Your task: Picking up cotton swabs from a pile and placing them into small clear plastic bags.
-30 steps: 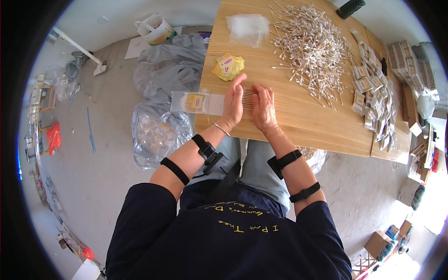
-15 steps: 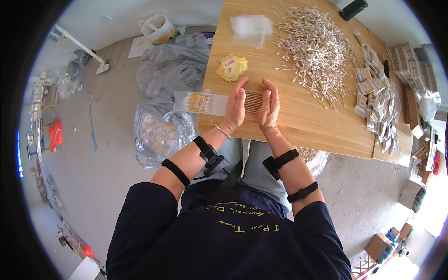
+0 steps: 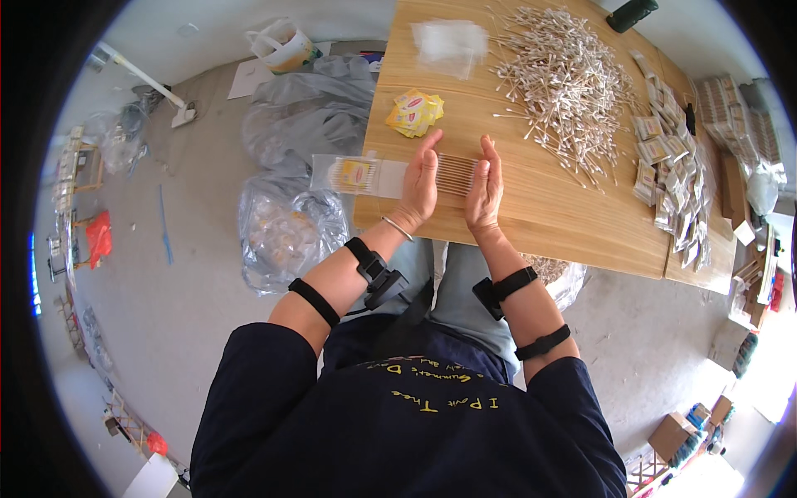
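Holding the bare left hand on edge at the pale wooden desk, with long, straight, uncurled fingers. Holding the bare right hand opposite in the same manner, palm facing palm, with fingers likewise extended and released. Lying between the two sets of fingers, a flat row of brown-stemmed cotton swabs, with stems running side by side from palm to palm. Hard to tell how firmly pressed at the ends.

Just left of the left fingers, a flat white strip; farther left, next to that strip, a clear plastic pouch with swabs and a yellow card inside, jutting past the desk edge. Just beyond the left fingertips, a loose stack of yellow printed cards; farther beyond, a sheaf of flat translucent plastic bags. Beyond and to the right of the right fingers, a large loose heap of white-tipped cotton swabs. Well to the right of the right fingers, a pile of filled clear packets. On the floor, left of the left fingers, crumpled grey plastic sheeting.
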### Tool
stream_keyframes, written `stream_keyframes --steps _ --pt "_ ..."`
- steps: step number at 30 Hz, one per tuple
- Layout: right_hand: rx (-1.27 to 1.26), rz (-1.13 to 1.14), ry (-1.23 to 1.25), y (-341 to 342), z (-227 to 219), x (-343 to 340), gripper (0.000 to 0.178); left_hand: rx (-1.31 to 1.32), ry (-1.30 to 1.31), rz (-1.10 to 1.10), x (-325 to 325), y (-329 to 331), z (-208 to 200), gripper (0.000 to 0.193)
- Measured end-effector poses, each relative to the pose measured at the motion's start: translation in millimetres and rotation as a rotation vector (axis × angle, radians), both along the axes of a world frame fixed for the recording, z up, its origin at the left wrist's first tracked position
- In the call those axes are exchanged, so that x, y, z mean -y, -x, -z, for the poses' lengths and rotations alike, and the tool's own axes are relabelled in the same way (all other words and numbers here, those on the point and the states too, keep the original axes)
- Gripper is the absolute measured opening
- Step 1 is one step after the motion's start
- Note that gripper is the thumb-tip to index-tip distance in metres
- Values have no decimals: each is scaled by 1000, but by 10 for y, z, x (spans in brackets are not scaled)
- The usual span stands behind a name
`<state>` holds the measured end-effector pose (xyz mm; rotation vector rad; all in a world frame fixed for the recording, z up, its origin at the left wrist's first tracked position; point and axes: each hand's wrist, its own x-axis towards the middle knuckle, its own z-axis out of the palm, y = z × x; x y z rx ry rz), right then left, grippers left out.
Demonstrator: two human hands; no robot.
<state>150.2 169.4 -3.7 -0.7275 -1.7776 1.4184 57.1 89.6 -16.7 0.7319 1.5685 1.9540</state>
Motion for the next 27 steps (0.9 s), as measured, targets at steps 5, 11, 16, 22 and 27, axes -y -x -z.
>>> stream_keyframes --steps 5,11,16,22,27 --pt "-21 -27 28 89 64 40 51 -4 -11 -40 31 -55 -22 65" --pt "58 -66 -65 -100 41 -147 53 136 -62 10 119 -30 -34 63" --pt "200 -170 -177 -285 -60 -215 59 66 -32 -21 132 -30 -49 63" --pt "442 -257 -488 -171 -4 -44 69 36 -26 4 95 -47 -60 64" --pt "785 -257 -871 -135 26 72 86 8 3 25 101 -23 -81 65"
